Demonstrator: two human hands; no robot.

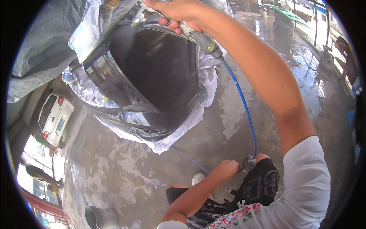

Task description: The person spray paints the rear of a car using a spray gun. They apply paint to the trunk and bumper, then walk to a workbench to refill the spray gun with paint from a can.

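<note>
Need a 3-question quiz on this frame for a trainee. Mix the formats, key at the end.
1. Multiple choice: which of the person's hands is on the spray gun?
A) left
B) right
C) both

2. True or false: pale masking sheeting runs along the edge of the dark glossy panel.

3. Fill in the colour: the hose leading away from the lower end of the gun's handle is ____.

Key
1. B: the right hand grips it, near the top of the picture.
2. True.
3. Blue.
</note>
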